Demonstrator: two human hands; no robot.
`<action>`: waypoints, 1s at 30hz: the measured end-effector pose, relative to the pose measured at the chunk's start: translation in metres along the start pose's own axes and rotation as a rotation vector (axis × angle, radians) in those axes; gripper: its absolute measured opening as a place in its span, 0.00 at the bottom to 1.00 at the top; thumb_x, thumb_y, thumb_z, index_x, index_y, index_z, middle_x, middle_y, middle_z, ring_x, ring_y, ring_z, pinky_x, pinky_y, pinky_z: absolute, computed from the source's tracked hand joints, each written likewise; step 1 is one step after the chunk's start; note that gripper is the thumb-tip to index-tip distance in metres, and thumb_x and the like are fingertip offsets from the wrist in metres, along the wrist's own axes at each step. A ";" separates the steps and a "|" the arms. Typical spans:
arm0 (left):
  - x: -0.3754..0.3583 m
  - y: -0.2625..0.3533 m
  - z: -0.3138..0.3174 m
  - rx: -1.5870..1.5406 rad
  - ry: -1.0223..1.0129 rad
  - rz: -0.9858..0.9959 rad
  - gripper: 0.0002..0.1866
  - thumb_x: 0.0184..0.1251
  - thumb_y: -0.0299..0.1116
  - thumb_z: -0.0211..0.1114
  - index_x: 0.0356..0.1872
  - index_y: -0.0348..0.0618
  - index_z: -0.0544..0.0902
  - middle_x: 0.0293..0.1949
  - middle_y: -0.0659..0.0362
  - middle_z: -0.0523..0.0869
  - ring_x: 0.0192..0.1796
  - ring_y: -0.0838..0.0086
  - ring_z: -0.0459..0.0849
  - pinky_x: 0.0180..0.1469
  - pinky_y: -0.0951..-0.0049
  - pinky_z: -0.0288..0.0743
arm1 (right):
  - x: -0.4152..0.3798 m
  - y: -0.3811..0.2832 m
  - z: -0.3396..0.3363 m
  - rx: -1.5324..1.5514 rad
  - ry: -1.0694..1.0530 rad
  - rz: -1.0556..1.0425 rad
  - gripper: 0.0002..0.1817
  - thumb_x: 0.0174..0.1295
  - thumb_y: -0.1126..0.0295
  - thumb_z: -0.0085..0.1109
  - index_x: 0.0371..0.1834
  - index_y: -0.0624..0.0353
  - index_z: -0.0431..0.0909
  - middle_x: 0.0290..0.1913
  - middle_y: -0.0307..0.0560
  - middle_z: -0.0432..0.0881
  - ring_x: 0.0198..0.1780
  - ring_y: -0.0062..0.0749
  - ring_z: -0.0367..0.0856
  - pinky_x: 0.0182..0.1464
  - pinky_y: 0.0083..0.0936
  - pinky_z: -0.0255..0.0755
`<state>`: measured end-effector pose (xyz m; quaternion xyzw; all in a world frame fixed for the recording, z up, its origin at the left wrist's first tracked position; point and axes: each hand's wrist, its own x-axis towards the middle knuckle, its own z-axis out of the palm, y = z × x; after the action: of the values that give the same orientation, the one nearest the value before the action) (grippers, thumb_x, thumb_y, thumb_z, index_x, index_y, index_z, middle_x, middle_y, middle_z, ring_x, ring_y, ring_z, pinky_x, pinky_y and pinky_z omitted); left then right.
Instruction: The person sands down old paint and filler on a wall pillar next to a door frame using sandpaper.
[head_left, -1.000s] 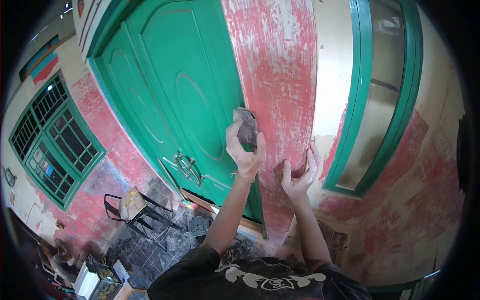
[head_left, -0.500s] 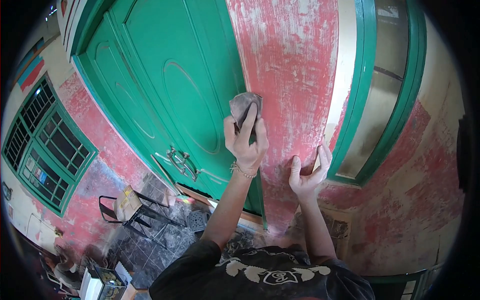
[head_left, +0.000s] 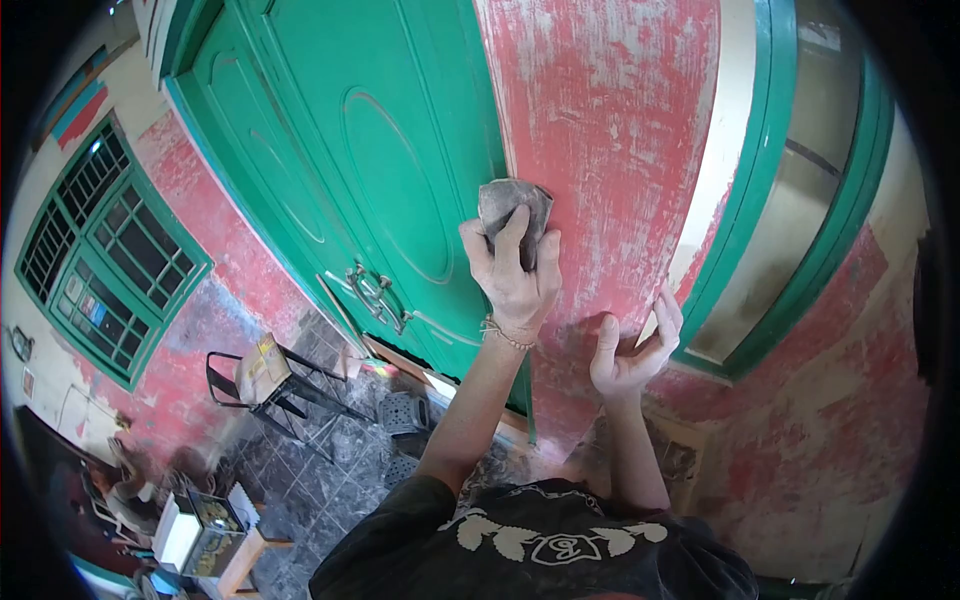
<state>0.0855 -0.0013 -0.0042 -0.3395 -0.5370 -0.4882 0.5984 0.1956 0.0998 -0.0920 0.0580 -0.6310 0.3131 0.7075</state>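
A worn grey-brown sanding sheet or pad (head_left: 530, 196) is under the fingers of my left hand (head_left: 520, 285), which presses it on the red, scuffed wall strip (head_left: 610, 130) at its edge beside the green door (head_left: 330, 150). A bracelet circles my left wrist. Lower and to the right, my right hand (head_left: 637, 350) rests against the same strip near its right edge, thumb spread from the fingers and nothing seen in it. Some of its fingertips lie along that edge.
A green-framed window (head_left: 780, 270) stands on the right, a barred green window (head_left: 110, 250) on the far left. On the tiled floor (head_left: 300, 480) are a chair (head_left: 262, 372), a grey crate (head_left: 403, 412) and a glass-sided box (head_left: 212, 540). A person (head_left: 130, 490) is at the lower left.
The view has shifted, so the door, windows and chair appear farther right. My left hand and the pad sit a little farther right in view. More of the lower left shows.
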 end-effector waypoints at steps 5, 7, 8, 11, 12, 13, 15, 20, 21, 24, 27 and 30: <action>-0.024 -0.005 -0.004 0.134 0.064 -0.073 0.14 0.72 0.27 0.69 0.55 0.34 0.90 0.37 0.52 0.82 0.35 0.63 0.79 0.37 0.66 0.76 | 0.003 0.001 -0.004 0.051 -0.039 0.031 0.34 0.72 0.70 0.68 0.76 0.67 0.61 0.75 0.68 0.68 0.75 0.56 0.70 0.78 0.49 0.62; -0.019 -0.004 0.000 0.169 0.116 -0.015 0.14 0.71 0.26 0.70 0.54 0.35 0.92 0.34 0.53 0.84 0.31 0.63 0.79 0.35 0.67 0.76 | 0.004 0.002 -0.008 0.035 -0.079 0.018 0.34 0.72 0.70 0.68 0.76 0.67 0.62 0.75 0.68 0.67 0.76 0.56 0.69 0.79 0.50 0.61; -0.013 -0.008 0.003 0.156 0.140 0.018 0.13 0.71 0.25 0.70 0.54 0.35 0.92 0.33 0.53 0.84 0.30 0.62 0.79 0.35 0.67 0.75 | 0.006 0.003 -0.007 0.077 -0.072 0.004 0.34 0.72 0.70 0.67 0.76 0.67 0.62 0.76 0.68 0.67 0.76 0.57 0.69 0.78 0.50 0.63; 0.019 0.001 -0.004 0.221 0.096 -0.047 0.11 0.70 0.22 0.69 0.50 0.38 0.93 0.32 0.51 0.86 0.28 0.62 0.79 0.31 0.70 0.72 | 0.005 0.004 -0.007 0.118 -0.069 0.018 0.33 0.72 0.70 0.67 0.76 0.67 0.62 0.76 0.68 0.66 0.76 0.57 0.69 0.78 0.50 0.64; 0.037 0.000 0.000 0.202 0.100 -0.044 0.10 0.70 0.22 0.69 0.49 0.38 0.93 0.33 0.51 0.87 0.28 0.62 0.79 0.31 0.70 0.72 | 0.004 0.004 -0.010 0.114 -0.083 0.023 0.33 0.72 0.70 0.67 0.76 0.67 0.62 0.76 0.68 0.66 0.76 0.57 0.69 0.78 0.50 0.64; 0.048 -0.002 0.003 0.181 0.107 -0.036 0.09 0.70 0.22 0.69 0.47 0.39 0.93 0.34 0.51 0.87 0.28 0.63 0.80 0.30 0.71 0.71 | 0.004 0.005 -0.011 0.113 -0.092 0.022 0.33 0.73 0.69 0.67 0.76 0.67 0.62 0.76 0.68 0.66 0.76 0.57 0.68 0.78 0.49 0.64; 0.042 -0.007 0.004 0.182 0.123 -0.022 0.07 0.70 0.24 0.70 0.45 0.40 0.93 0.33 0.50 0.88 0.28 0.63 0.80 0.30 0.70 0.71 | 0.007 0.006 -0.010 0.129 -0.099 0.036 0.33 0.73 0.70 0.66 0.76 0.66 0.62 0.75 0.69 0.65 0.76 0.59 0.68 0.78 0.51 0.65; 0.001 -0.017 0.001 0.160 0.128 0.115 0.07 0.72 0.29 0.69 0.43 0.39 0.92 0.31 0.51 0.89 0.29 0.63 0.82 0.30 0.67 0.73 | 0.003 0.003 -0.013 0.145 -0.100 0.095 0.31 0.72 0.72 0.65 0.75 0.66 0.63 0.74 0.72 0.64 0.75 0.63 0.68 0.78 0.53 0.66; 0.003 -0.017 0.000 0.180 0.115 0.127 0.07 0.72 0.30 0.69 0.42 0.39 0.92 0.32 0.51 0.89 0.29 0.63 0.83 0.30 0.67 0.74 | 0.001 0.002 -0.014 0.157 -0.091 0.110 0.31 0.72 0.72 0.65 0.75 0.66 0.63 0.74 0.71 0.64 0.75 0.63 0.69 0.77 0.53 0.66; 0.048 -0.016 0.003 0.159 0.063 0.115 0.06 0.71 0.27 0.69 0.42 0.38 0.92 0.32 0.51 0.89 0.30 0.63 0.83 0.31 0.67 0.74 | 0.002 0.005 -0.008 0.182 -0.070 0.113 0.31 0.72 0.73 0.65 0.74 0.67 0.63 0.74 0.71 0.64 0.75 0.63 0.69 0.77 0.54 0.66; 0.042 -0.013 0.006 0.149 0.091 0.115 0.07 0.70 0.23 0.69 0.44 0.37 0.92 0.31 0.52 0.88 0.29 0.64 0.82 0.32 0.68 0.73 | -0.004 0.004 -0.012 0.167 -0.087 0.130 0.30 0.72 0.74 0.64 0.74 0.68 0.63 0.74 0.71 0.64 0.76 0.64 0.68 0.78 0.55 0.66; 0.004 -0.007 0.002 0.104 0.121 0.027 0.09 0.70 0.23 0.70 0.48 0.38 0.93 0.30 0.53 0.84 0.29 0.65 0.79 0.31 0.67 0.69 | -0.004 0.005 -0.011 0.169 -0.068 0.140 0.29 0.72 0.74 0.64 0.73 0.68 0.64 0.73 0.71 0.65 0.77 0.64 0.68 0.79 0.55 0.66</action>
<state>0.0782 -0.0025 -0.0005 -0.2849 -0.5201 -0.4710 0.6531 0.2018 0.1077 -0.0994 0.0836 -0.6283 0.4117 0.6548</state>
